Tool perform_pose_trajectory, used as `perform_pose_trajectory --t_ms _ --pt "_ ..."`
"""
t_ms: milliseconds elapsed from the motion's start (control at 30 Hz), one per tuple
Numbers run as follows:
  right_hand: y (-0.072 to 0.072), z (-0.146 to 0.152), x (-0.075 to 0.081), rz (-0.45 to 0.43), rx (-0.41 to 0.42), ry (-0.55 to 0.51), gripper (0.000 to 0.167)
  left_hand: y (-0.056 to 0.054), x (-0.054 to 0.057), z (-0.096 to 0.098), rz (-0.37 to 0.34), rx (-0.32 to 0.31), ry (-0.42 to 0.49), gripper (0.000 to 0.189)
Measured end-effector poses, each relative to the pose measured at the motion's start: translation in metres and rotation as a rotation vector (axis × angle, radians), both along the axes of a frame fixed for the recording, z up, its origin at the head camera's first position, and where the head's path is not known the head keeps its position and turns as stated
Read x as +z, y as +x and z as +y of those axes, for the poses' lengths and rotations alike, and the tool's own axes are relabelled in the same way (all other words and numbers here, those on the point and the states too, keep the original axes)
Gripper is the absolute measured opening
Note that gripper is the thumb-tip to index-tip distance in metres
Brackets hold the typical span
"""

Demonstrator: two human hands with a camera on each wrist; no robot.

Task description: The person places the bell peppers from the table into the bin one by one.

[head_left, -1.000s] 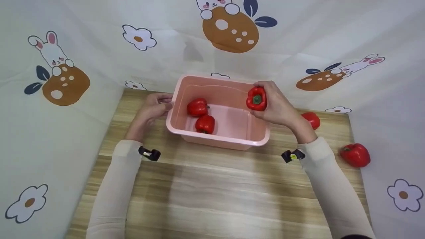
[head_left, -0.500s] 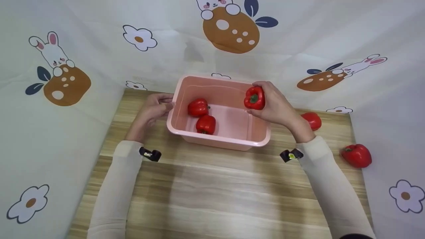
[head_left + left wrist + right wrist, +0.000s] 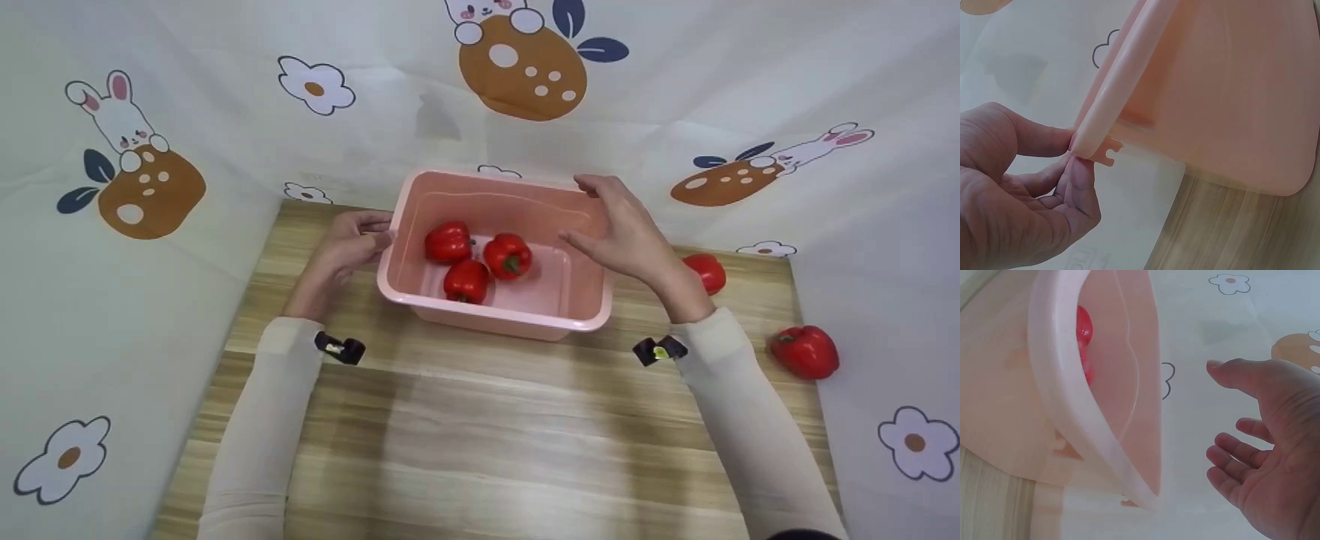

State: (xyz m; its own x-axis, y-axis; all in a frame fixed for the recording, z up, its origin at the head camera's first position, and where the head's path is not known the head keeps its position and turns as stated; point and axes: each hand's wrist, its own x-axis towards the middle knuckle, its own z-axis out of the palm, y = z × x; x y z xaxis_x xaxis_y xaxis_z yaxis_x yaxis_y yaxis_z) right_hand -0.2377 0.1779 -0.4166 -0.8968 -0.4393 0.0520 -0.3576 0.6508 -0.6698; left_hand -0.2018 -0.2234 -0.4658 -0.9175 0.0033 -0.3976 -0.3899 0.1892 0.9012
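Note:
A pink plastic basin [image 3: 495,324] stands near the back of the wooden table, with three red bell peppers inside. One bell pepper [image 3: 448,242] lies at the left, a second bell pepper [image 3: 466,282] in front of it, and a third bell pepper [image 3: 508,256] to their right, its green stem toward the front. My left hand [image 3: 351,244] pinches the basin's left rim between thumb and fingers, as the left wrist view shows up close. Over the basin's right end, my right hand [image 3: 626,232] is spread with nothing in it, thumb and fingers well apart.
Two more red bell peppers are on the table to the right: one bell pepper [image 3: 703,273] partly behind my right wrist, another bell pepper [image 3: 805,352] by the right edge. A pale printed cloth [image 3: 390,142] walls the table [image 3: 480,442] at the back and both sides.
My right hand has let go of the bell pepper it held over the basin's right side, and that pepper now lies inside beside the other two. My left hand has stayed at the rim.

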Motion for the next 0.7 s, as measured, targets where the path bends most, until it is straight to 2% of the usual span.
perform_pose_trajectory --t_ms 367,533,700 --pt "0.001 0.015 -0.009 0.044 -0.007 -0.018 0.075 0.001 0.002 0.001 0.008 0.007 0.044 0.048" --pt "0.005 0.023 -0.014 0.031 -0.036 -0.028 0.078 0.001 0.002 0.001 0.008 -0.002 0.029 0.047" --pt "0.010 0.032 -0.019 0.026 -0.072 -0.048 0.072 0.001 0.002 0.001 -0.001 -0.010 0.019 0.048"
